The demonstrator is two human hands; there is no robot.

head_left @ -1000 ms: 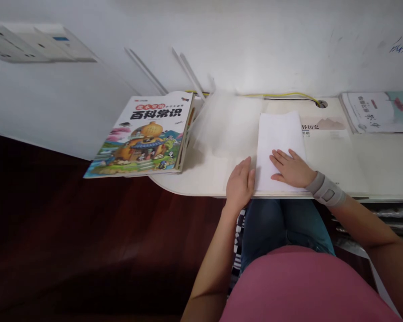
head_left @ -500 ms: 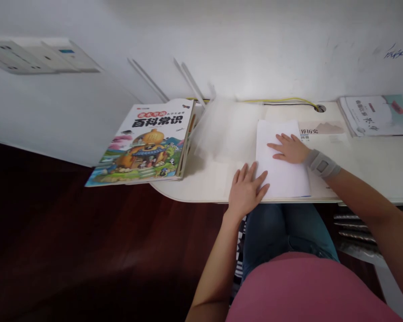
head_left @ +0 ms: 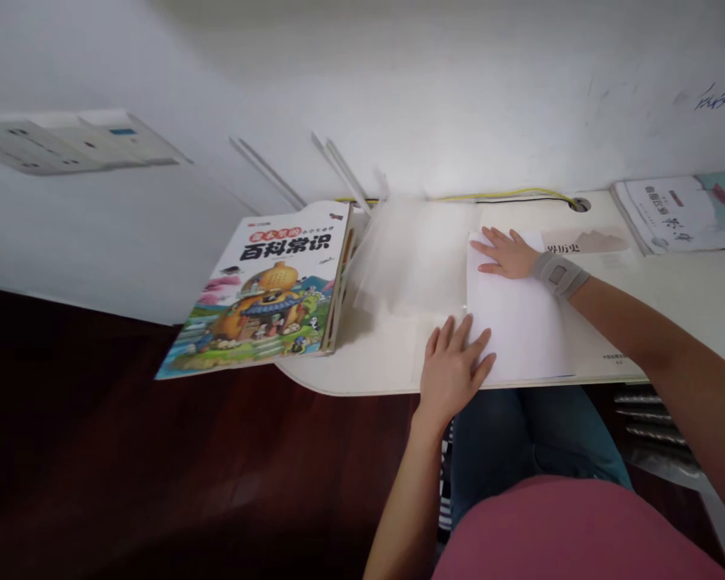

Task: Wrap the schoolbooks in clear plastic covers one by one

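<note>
A white page [head_left: 516, 326] lies over a pale booklet [head_left: 598, 298] whose cover has Chinese title characters and a printed mountain. My right hand [head_left: 507, 254], with a grey band on its wrist, rests flat on the page's upper part, fingers spread. Near the page's lower left edge, my left hand [head_left: 454, 366] lies with its fingers stretched out, the fingertips by that edge. A clear plastic sheet [head_left: 411, 254] stretches left from the page across the desk, its left end raised and crumpled.
Picture books [head_left: 266, 290] are stacked at the desk's left end, overhanging the front edge. More booklets [head_left: 680, 213] lie at the far right. A yellow cable [head_left: 507, 193] runs along the wall to a hole in the white desk [head_left: 332, 379]. Wall sockets [head_left: 66, 145] are at upper left.
My right hand has slid up and slightly left on the page, toward its top edge. My left hand stays by the lower left edge. The whole view has shifted slightly.
</note>
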